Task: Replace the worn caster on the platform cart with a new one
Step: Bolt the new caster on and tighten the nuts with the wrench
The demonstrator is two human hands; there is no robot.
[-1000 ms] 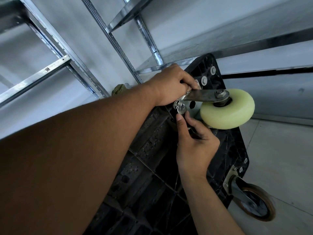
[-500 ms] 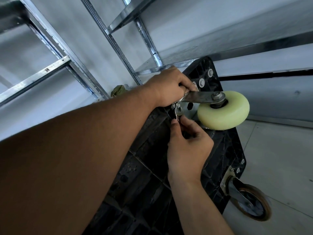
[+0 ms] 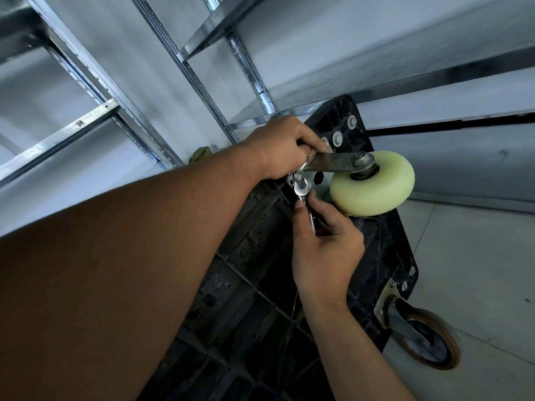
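The black platform cart [image 3: 249,285] stands tipped up with its ribbed underside facing me. A caster with a pale yellow-green wheel [image 3: 373,183] and a metal fork [image 3: 333,163] sits against the cart's upper corner. My left hand [image 3: 285,147] grips the base of that caster's bracket. My right hand [image 3: 324,247] holds a small metal wrench [image 3: 302,193], its head on a bolt at the mounting plate. A brown-rimmed caster [image 3: 425,340] is fixed at the cart's lower right corner.
Metal shelving uprights [image 3: 170,50] and shelves stand close behind the cart on the left and top. A grey panel wall [image 3: 463,157] runs behind the wheel. Pale tiled floor [image 3: 477,270] lies at the right. Something small and green [image 3: 199,153] sits behind my left wrist.
My right hand has shifted a little down and left with the wrench at the bolt. The left hand has kept its hold on the caster bracket. The camera has shifted slightly.
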